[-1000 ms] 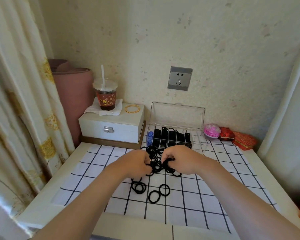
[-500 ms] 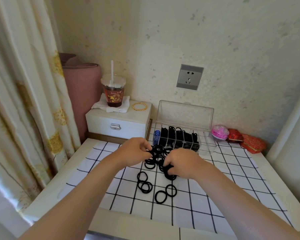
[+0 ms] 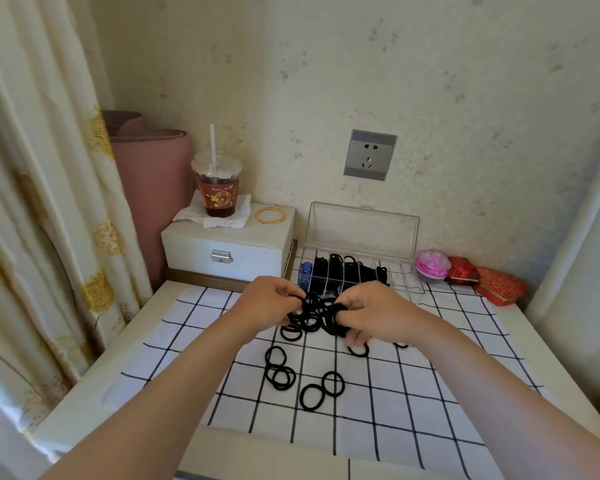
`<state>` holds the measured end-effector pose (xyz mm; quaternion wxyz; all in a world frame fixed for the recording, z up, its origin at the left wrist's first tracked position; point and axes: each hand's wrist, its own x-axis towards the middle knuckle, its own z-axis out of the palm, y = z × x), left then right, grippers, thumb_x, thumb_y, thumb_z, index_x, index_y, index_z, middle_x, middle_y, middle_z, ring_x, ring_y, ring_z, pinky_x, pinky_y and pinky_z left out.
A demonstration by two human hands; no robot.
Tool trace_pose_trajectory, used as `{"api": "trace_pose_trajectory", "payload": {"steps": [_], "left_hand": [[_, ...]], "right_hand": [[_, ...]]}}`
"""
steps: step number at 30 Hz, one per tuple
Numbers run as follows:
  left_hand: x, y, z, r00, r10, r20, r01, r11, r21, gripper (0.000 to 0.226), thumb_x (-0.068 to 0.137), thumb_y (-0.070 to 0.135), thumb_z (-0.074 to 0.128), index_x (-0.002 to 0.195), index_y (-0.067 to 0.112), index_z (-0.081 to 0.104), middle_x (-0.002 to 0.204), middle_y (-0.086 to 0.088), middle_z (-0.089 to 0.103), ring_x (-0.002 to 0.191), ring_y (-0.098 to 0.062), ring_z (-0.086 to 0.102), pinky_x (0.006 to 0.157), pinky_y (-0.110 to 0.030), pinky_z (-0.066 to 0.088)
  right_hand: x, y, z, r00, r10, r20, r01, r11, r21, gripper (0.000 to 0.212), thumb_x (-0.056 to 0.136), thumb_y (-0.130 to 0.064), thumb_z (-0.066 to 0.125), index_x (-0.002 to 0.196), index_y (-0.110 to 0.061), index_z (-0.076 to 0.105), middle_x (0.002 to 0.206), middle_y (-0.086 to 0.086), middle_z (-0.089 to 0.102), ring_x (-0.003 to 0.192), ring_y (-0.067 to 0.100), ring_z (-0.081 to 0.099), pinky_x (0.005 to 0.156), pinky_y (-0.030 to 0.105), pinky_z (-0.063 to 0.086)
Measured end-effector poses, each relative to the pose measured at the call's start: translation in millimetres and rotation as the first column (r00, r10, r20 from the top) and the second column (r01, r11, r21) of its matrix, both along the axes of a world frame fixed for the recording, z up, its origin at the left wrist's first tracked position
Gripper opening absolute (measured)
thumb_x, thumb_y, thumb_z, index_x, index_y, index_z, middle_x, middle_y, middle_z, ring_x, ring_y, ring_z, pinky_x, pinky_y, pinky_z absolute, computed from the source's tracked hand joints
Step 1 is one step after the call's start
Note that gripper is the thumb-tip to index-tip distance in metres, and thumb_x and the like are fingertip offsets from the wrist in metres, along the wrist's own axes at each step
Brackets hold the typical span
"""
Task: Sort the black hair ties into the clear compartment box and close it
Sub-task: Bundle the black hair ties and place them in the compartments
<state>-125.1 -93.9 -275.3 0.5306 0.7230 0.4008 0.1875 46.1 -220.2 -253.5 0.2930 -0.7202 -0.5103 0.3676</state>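
clear box (image 3: 361,230) open, part-filled with hair ties (image 3: 350,271) | left hand (image 3: 274,303), right hand (image 3: 371,315) grip: pinching others

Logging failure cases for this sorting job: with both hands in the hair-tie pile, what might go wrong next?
1. The left hand and right hand grip one tangled pile; lifting may drag extra ties that drop short of the compartment box.
2. The loose ties nearer the person could be overlooked.
3. Ties packed high in the box may keep the open lid from shutting.
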Motion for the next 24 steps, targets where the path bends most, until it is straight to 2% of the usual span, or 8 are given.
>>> {"api": "trace_pose_trajectory", "payload": {"steps": [4,6,8,11,15,18,21,24], "left_hand": [[11.5,-7.1,-1.4,0.997,0.007,0.077,0.0,0.996,-0.091,0.018,0.088,0.009,0.069,0.104,0.016,0.076,0.093,-0.006,0.075,0.085,-0.017,0.074,0.078,-0.029,0.062],[16.9,-11.2,0.1,0.989,-0.035,0.141,0.062,0.98,-0.191,0.019,0.087,0.012,0.072,0.105,0.015,0.076,0.095,-0.01,0.076,0.088,-0.019,0.074,0.082,-0.034,0.061],[21.2,-14.7,2.8,0.973,-0.086,0.213,0.148,0.943,-0.298,0.022,0.089,0.014,0.071,0.11,0.012,0.074,0.098,-0.014,0.076,0.093,-0.023,0.074,0.086,-0.036,0.06],[25.2,-19.0,8.2,0.947,-0.132,0.294,0.251,0.875,-0.415,0.024,0.094,0.015,0.063,0.115,0.005,0.071,0.105,-0.018,0.074,0.1,-0.026,0.072,0.09,-0.037,0.058],[26.4,-21.8,11.6,0.931,-0.076,0.356,0.269,0.802,-0.533,0.03,0.101,0.019,0.05,0.115,-0.001,0.068,0.096,-0.017,0.072,0.096,-0.028,0.071,0.086,-0.038,0.059],[24.6,-22.7,9.6,0.919,-0.144,0.367,0.323,0.809,-0.491,0.031,0.099,0.024,0.057,0.119,0.004,0.068,0.106,-0.012,0.074,0.103,-0.024,0.07,0.089,-0.033,0.057],[24.2,-22.2,5.5,0.924,-0.205,0.322,0.333,0.847,-0.415,0.031,0.094,0.01,0.063,0.125,0.007,0.066,0.115,-0.013,0.072,0.11,-0.022,0.068,0.095,-0.031,0.055],[23.6,-19.2,3.7,0.93,-0.203,0.306,0.318,0.861,-0.397,0.031,0.095,0.003,0.059,0.125,0.008,0.067,0.115,-0.014,0.072,0.111,-0.024,0.068,0.1,-0.035,0.053]], "right_hand": [[2.5,-3.9,5.1,0.93,-0.058,-0.362,0.075,0.997,0.033,0.018,0.097,-0.01,0.061,0.108,0.002,0.069,0.083,0.016,0.073,0.076,0.027,0.072,0.075,0.039,0.061],[2.9,-3.6,7.5,0.886,-0.055,-0.459,0.076,0.997,0.026,0.022,0.097,-0.011,0.062,0.111,0.005,0.067,0.086,0.019,0.072,0.077,0.027,0.071,0.075,0.038,0.059],[2.2,-2.9,8.4,0.868,-0.08,-0.49,0.101,0.995,0.018,0.021,0.097,-0.011,0.062,0.111,0.003,0.068,0.09,0.021,0.073,0.075,0.026,0.071,0.072,0.035,0.059],[3.0,-0.2,6.9,0.878,-0.166,-0.449,0.189,0.982,0.008,0.018,0.098,-0.011,0.059,0.111,0.0,0.067,0.093,0.021,0.075,0.072,0.023,0.071,0.068,0.033,0.06],[5.3,3.4,3.5,0.906,-0.261,-0.333,0.283,0.959,0.019,0.014,0.095,-0.012,0.062,0.105,-0.004,0.069,0.089,0.02,0.075,0.067,0.019,0.071,0.059,0.029,0.057],[2.3,5.1,3.3,0.931,-0.297,-0.213,0.313,0.949,0.045,0.011,0.089,-0.014,0.067,0.097,-0.008,0.071,0.081,0.015,0.074,0.061,0.016,0.068,0.054,0.028,0.056],[-1.9,6.0,5.1,0.951,-0.297,-0.088,0.304,0.949,0.086,0.003,0.086,-0.016,0.07,0.088,-0.015,0.072,0.076,0.007,0.073,0.056,0.012,0.067,0.048,0.027,0.054],[-1.3,3.2,9.4,0.971,-0.235,-0.055,0.238,0.97,0.057,0.006,0.087,-0.018,0.07,0.093,-0.018,0.072,0.081,0.006,0.074,0.06,0.009,0.068,0.049,0.026,0.052]]}}
